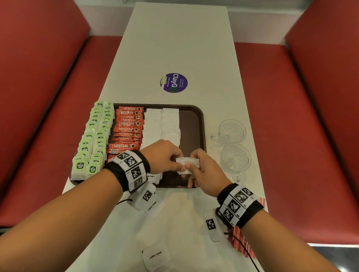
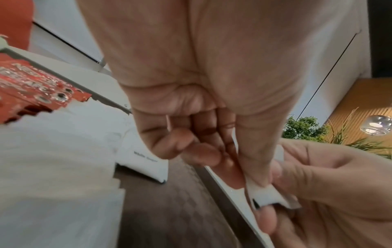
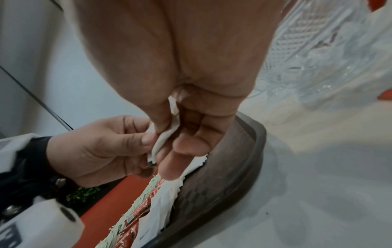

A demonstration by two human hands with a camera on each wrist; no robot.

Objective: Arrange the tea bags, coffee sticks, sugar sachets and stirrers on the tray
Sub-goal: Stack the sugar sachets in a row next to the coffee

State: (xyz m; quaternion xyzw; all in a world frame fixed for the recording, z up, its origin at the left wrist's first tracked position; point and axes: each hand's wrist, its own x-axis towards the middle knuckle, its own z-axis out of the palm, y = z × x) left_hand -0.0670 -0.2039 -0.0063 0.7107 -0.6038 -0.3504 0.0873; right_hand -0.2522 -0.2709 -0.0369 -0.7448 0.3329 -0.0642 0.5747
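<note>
tray, dark brown, on white table, near edge toward the person. on tray, left to right: tea bags, green tags, two columns along the left rim; coffee sticks, red, one overlapping column; sugar sachets, white, two columns; right part of the tray bare. held sachet, white, above the tray's near right part, gripped from both sides. left hand: thumb and forefinger pinch the held sachet's left edge, other fingers curled under. right hand: thumb and fingers pinch its right edge, remaining fingers reach down toward the tray; in the right wrist view the sachet sits bent between thumb and fingers. loose sachets, marked "white sugar", on the table near the person, some partly under the left wrist, one at the near edge. stirrers, red and white striped, on the table under the right wrist, mostly hidden. glass cups, two, clear cut-pattern, handled, on the table just right of the tray, one behind the other. round purple sticker on the table beyond the tray. red benches on both sides of the table.
</note>
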